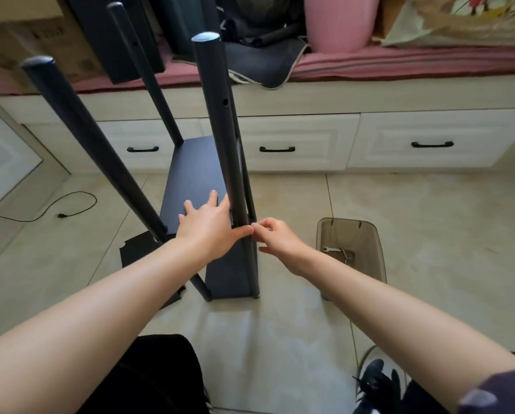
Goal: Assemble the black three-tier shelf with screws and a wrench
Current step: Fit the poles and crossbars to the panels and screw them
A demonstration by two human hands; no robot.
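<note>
Now, step: you look to be starting a screw by hand where the near right pole point(220, 138) meets the middle board point(193, 186); the wrench is not in use yet.
Left hand point(207, 227): fingers straight and spread, palm flat on the board, thumb reaching round to the pole. It presses and steadies; it grips nothing.
Right hand point(272, 236): thumb and forefinger pinched together right against the pole, just above the board's edge. Whatever sits between them is too small to make out; a screw is my guess.
Shelf: upright on the tiled floor point(429, 234), four poles standing, a bottom board point(229, 279) fitted low, and the middle board at your hands. Spare holes show higher on the near pole, so the top tier seems still to come.
Wrench point(332, 249): lying in the clear bin point(380, 246) just right of the shelf, with some small hardware beside it.
Next move: keep the board level so its hole lines up with the pole's, turn the screw until it catches, then reach right for the wrench.
Risk: if the left hand lifts early, the board may drop and cross the thread.
</note>
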